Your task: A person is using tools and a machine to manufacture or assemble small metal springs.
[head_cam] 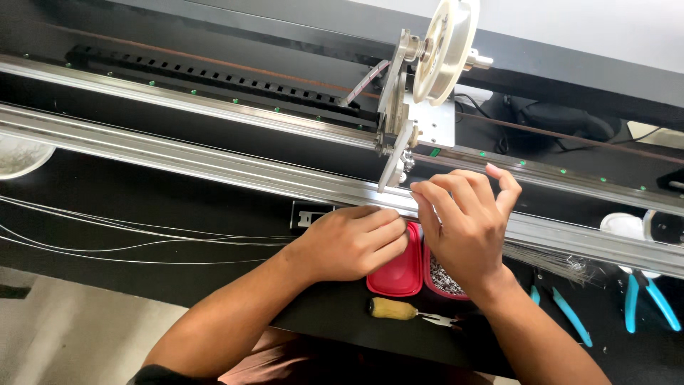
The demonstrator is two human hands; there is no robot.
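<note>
My left hand (pixel 356 242) rests on the black table with its fingers curled, pinching thin clear strands (pixel 142 239) that trail off to the left. My right hand (pixel 463 224) is raised just right of it, fingertips pinched together near the metal rail (pixel 214 167), below a carriage head (pixel 402 121) that carries a pale spool (pixel 445 46). What the right fingertips hold is too fine to see. Both hands hover over a red tray (pixel 395 274) and a second red tray (pixel 445 278) of small beads.
A wooden-handled pick tool (pixel 406 310) lies in front of the trays. Blue-handled pliers (pixel 570 314) and another blue-handled pair (pixel 648 296) lie at the right, beside a bundle of fine wires (pixel 556 260). A white bowl (pixel 18 153) sits at the far left.
</note>
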